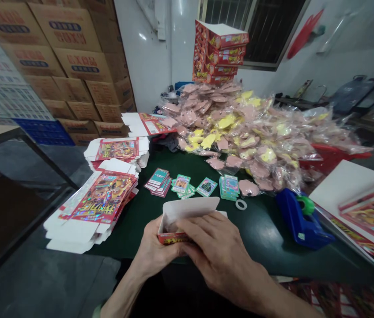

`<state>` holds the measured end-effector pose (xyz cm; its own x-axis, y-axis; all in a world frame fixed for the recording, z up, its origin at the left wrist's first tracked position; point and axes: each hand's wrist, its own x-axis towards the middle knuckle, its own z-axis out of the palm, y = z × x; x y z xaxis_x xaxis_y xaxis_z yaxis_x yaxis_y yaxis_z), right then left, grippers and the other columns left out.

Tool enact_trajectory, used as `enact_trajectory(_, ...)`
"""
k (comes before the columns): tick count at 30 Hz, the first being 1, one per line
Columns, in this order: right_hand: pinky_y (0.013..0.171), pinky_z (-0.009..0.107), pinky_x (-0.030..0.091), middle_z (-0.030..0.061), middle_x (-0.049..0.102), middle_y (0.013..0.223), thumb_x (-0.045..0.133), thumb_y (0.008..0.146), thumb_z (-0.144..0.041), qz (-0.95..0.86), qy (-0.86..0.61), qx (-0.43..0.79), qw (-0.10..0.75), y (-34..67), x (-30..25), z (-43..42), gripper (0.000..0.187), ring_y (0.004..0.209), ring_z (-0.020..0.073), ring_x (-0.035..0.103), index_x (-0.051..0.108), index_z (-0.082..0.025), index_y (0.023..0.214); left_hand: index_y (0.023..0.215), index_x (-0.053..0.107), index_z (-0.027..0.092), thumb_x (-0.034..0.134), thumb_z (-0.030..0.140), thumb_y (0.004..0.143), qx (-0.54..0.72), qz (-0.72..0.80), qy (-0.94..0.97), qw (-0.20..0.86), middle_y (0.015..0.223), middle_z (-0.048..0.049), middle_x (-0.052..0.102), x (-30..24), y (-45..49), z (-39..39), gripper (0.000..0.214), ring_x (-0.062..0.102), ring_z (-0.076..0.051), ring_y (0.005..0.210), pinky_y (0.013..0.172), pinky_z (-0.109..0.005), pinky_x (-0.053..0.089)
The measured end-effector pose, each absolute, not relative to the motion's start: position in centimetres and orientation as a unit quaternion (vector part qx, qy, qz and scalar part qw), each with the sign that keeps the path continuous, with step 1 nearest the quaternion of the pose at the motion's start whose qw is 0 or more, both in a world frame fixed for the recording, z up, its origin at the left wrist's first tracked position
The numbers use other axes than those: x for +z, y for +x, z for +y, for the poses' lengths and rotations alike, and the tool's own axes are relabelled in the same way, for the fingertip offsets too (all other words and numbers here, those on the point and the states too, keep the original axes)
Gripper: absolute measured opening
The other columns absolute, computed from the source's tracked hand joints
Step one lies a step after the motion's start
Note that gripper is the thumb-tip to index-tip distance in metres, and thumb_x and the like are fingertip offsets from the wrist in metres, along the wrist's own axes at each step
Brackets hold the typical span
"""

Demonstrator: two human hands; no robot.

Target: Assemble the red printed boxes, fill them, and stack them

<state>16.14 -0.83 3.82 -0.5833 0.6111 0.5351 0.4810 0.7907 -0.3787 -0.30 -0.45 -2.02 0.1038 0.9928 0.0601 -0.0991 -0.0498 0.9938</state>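
My left hand (155,245) is wrapped round the left side of a small red printed carton box (172,239). The box's mouth faces up, and its white flap (190,206) stands raised at the back. My right hand (215,245) lies over the box's right side, fingers bent at the mouth and thumb in front. What lies inside the box is mostly hidden by these fingers. Just beyond the box are a stack of teal-backed cards (158,180), fanned green-edged cards (183,185), another card pile (206,187), a further card stack (229,187) and a white ring (241,204).
Flattened printed cartons (102,194) lie at the left. A large heap of bagged pink and yellow pieces (226,123) covers the back, with stacked red boxes (220,53) behind. At right are a blue tape dispenser (297,221) and a white-and-red printed carton (355,198).
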Motion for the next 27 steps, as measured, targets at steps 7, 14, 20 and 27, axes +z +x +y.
enact_trajectory(7, 0.079, 0.034, 0.051, 0.0067, 0.065, 0.094, 0.053, 0.082, -0.009, -0.718, -0.443, -0.009, 0.537, 21.0, 1.8, 1.0, 0.021, 0.09, 0.0197, 0.062, 0.06, -0.022, 0.098, 0.081, 0.069, 0.014, 0.08, 0.027, 0.057, 0.584, 0.546, 0.518, 0.304, 0.075, -0.0041, 0.075, -1.2, -2.6, -0.3, 0.03, 0.07, -0.02, 0.065, 0.063, -0.025, 0.059)
enact_trajectory(14, 0.091, 0.039, 0.043, 0.0152, 0.058, 0.121, 0.061, 0.077, -0.02, -0.775, -0.6, -0.063, 0.187, 28.6, -4.9, 11.6, 0.033, 0.109, 0.028, 0.055, 0.062, -0.014, 0.109, 0.074, 0.069, 0.013, 0.079, 0.03, 0.053, 0.578, 0.583, 0.539, 0.188, 0.066, -0.0025, 0.074, -3.4, -5.1, -0.2, 0.028, 0.069, -0.02, 0.055, 0.052, -0.024, 0.06)
enact_trajectory(20, 0.071, 0.027, 0.04, 0.0063, 0.066, 0.091, 0.07, 0.073, -0.032, -0.814, -0.57, -0.048, 0.097, 30.1, -5.7, 15.9, 0.027, 0.082, 0.0204, 0.06, 0.068, -0.021, 0.098, 0.075, 0.069, 0.013, 0.08, 0.03, 0.053, 0.572, 0.574, 0.555, 0.185, 0.067, -0.0034, 0.075, -3.6, -5.2, -0.3, 0.03, 0.07, -0.021, 0.056, 0.053, -0.025, 0.06)
enact_trajectory(27, 0.065, 0.025, 0.032, 0.0048, 0.06, 0.078, 0.056, 0.087, -0.038, -0.858, -0.504, -0.056, 0.084, 30.1, -5.8, 15.3, 0.025, 0.074, 0.0152, 0.053, 0.07, -0.019, 0.079, 0.074, 0.068, 0.014, 0.08, 0.03, 0.052, 0.576, 0.572, 0.555, 0.179, 0.065, -0.0017, 0.074, -3.9, -5.3, -0.4, 0.03, 0.069, -0.02, 0.054, 0.051, -0.025, 0.06)
